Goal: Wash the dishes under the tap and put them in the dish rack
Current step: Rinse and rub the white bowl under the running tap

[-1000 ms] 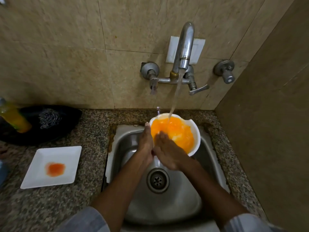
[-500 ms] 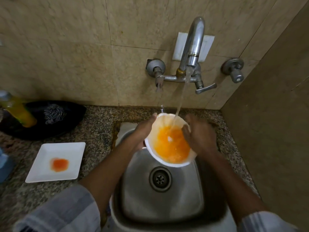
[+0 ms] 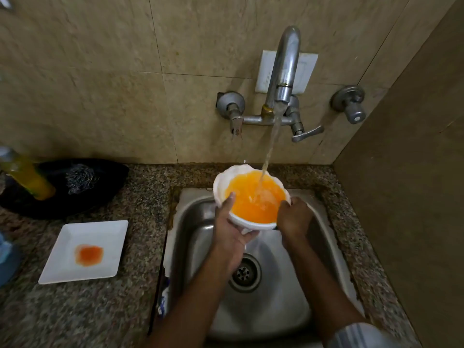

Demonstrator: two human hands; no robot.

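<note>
Since half a second ago both hands have regripped: right hand (image 3: 293, 217) has dropped from the far rim to the right side of the bowl (image 3: 251, 197), and the bowl now sits more level under the stream. Left hand (image 3: 229, 229) cups the bowl from below and at the left, thumb hooked over the near-left rim; right hand's fingers curl round the right wall. Hands are apart, one on each side, both clamped on the bowl. Bowl is held above the sink (image 3: 190, 222), back half of the basin, directly ahead of both hands, neither hand clearly nearer. It is round with no long axis; mouth faces up, slightly toward the camera. Water from the tap (image 3: 285, 71) lands right of centre inside it. To empty it, judged, the near rim must tip down toward the drain (image 3: 244, 273). Bowl: white, smooth, scalloped rim, holding orange water. Sink: brushed steel, wet. Counter (image 3: 140, 197): speckled granite. On it, left and well apart from the hands, a square white plate (image 3: 100, 234) with an orange smear, unwashed. No dish rack in view.
</note>
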